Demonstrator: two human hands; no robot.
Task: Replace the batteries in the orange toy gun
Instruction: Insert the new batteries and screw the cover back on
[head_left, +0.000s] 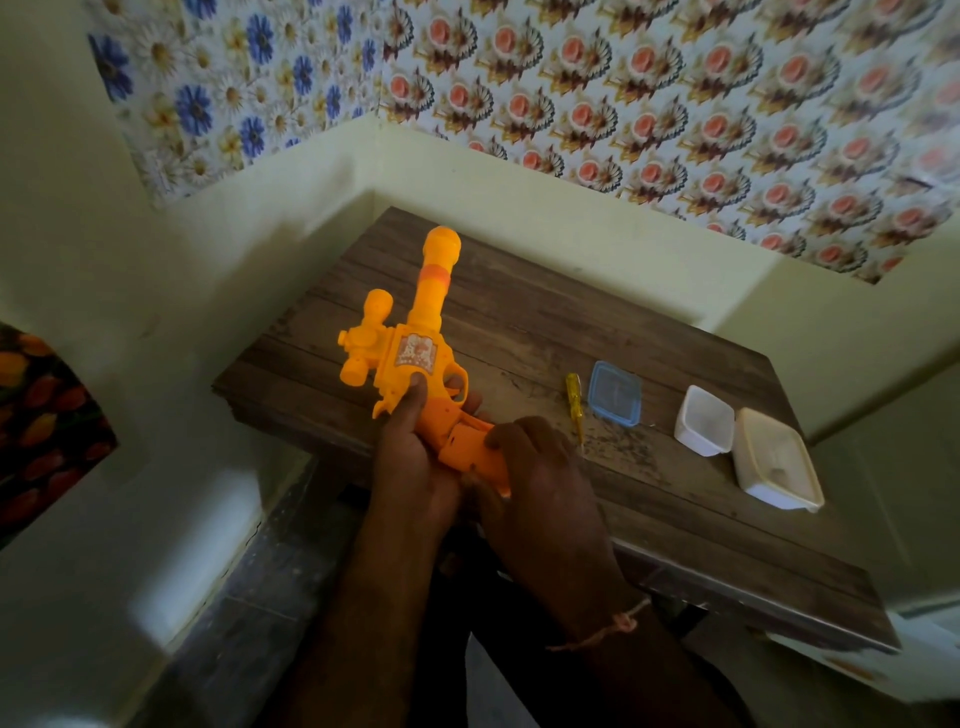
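Toy gun: orange toy gun (415, 332) held above the table's (675, 499) near-left part, barrel pointing far.
Left hand: left hand (410, 457) wraps the body, thumb by the trigger.
Right hand: right hand (540, 467) grips the handle's end.
Label: sticker (415, 352) on the side, writing unreadable.
Right of the gun: yellow screwdriver (574, 408), blue lid (614, 393), white tub (704, 421), cream tub (776, 460).

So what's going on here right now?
A person holds the orange toy gun over the wooden table, barrel pointing away. The left hand grips the body near the trigger; the right hand grips the handle end. On the table lie a yellow screwdriver, a blue lid and two plastic containers. No batteries are visible.
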